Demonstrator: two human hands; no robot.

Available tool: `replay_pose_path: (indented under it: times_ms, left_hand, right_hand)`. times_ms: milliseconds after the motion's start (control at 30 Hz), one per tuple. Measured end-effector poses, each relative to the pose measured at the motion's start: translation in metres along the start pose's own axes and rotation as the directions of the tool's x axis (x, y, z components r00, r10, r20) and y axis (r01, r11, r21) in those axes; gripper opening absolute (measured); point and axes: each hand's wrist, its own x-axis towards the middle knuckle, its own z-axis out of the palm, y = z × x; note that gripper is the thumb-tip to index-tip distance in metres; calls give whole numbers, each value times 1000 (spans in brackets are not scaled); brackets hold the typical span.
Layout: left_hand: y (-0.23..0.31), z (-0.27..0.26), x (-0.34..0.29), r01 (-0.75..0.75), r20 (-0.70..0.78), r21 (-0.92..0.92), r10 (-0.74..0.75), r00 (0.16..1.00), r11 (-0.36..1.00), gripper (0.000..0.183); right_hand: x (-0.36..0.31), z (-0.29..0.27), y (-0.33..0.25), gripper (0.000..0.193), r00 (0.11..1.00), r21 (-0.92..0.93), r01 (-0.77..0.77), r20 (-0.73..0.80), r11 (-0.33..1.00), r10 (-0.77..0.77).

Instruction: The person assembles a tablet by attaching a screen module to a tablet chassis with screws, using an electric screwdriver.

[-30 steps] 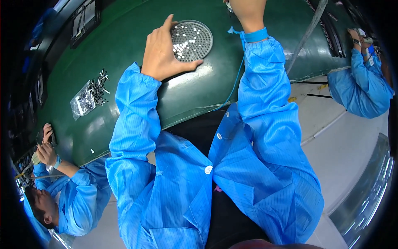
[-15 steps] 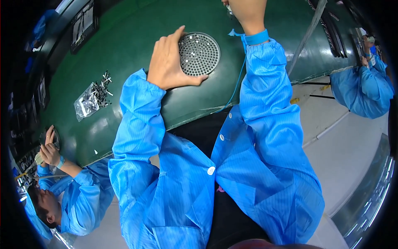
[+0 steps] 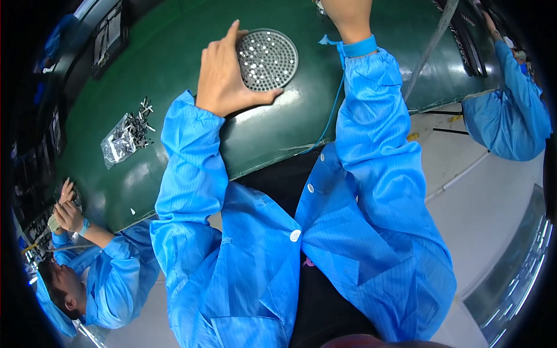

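Observation:
My left hand (image 3: 225,78) is curved round the left side of a round, clear-rimmed plate (image 3: 277,68) full of small holes. Its thumb runs along the near rim and its index finger reaches the far side. Many tiny white pieces (image 3: 261,54) lie scattered over the holes. My right hand (image 3: 348,13) is at the top edge of the picture, right of the plate, its fingers mostly cut off. A small shiny piece (image 3: 319,7) shows at its fingertips, too little of it to name. A blue wrist strap (image 3: 358,47) with a cord is on that wrist.
On the green table (image 3: 174,64), a clear plastic bag (image 3: 119,142) lies beside loose black and white pieces (image 3: 141,123). A grey cable (image 3: 432,43) crosses at right, near black strips (image 3: 469,46). People in blue work at far left (image 3: 125,275) and far right (image 3: 510,127).
My left hand and the plate have moved up and to the left. More white pieces show on the plate now. The right hand has barely moved.

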Motion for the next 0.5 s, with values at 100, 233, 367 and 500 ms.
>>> replay_pose_path:
  times_ms: [100, 233, 367, 500]
  left_hand:
    - [6, -5, -1, -27, -41, 28, 28, 999, 999, 130]
    - [9, -3, -3, -65, -83, -21, 63, 995, 998, 133]
    - [9, 1, -4, -90, -87, 4, 90, 992, 996, 135]
    - [5, 7, -7, 62, 23, -50, -60, 998, 997, 137]
  right_hand:
    - [0, -1, -2, 24, 1000, -5, 6, -3, 1000, -6]
    - [0, 0, -2, 23, 999, -1, 41, -5, 999, -41]
    - [-1, -1, -1, 23, 1000, 35, -19, 0, 999, 19]
    - [-2, 1, -4, 22, 1000, 13, 16, 16, 1000, -17]
